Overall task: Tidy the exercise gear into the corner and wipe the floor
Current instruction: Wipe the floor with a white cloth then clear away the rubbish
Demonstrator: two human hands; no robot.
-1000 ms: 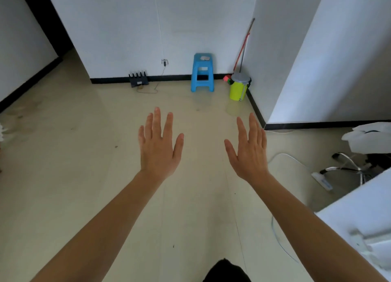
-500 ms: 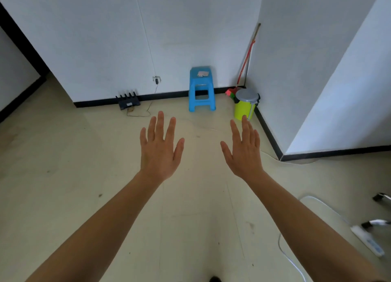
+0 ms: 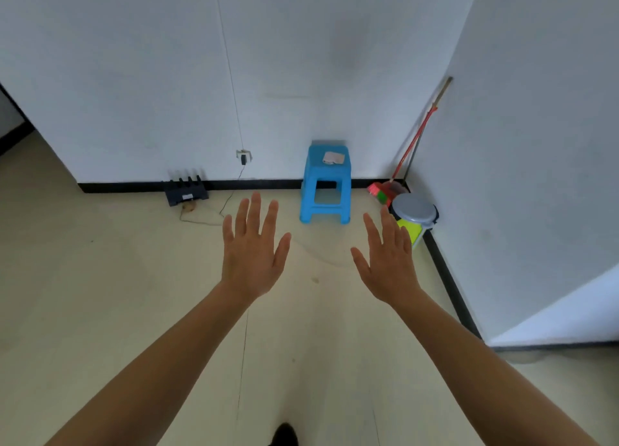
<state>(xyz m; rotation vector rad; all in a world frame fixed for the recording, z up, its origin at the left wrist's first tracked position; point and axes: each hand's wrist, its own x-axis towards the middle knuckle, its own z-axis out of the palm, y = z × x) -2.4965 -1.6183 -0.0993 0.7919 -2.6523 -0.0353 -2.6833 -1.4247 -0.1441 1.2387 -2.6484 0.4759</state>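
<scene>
Left hand (image 3: 253, 254) and right hand (image 3: 388, 264) are held out over the floor (image 3: 100, 278), fingers straight and spread, nothing gripped. No exercise gear is seen. In the far right corner a broom (image 3: 414, 141) is leaned: likely light and stiff, best taken mid-handle.

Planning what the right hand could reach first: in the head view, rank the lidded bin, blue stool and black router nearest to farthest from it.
1. Lidded bin, just beyond the right hand, near the corner.
2. Blue stool, ahead and left, against the wall.
3. Black router, far left by the wall.
</scene>
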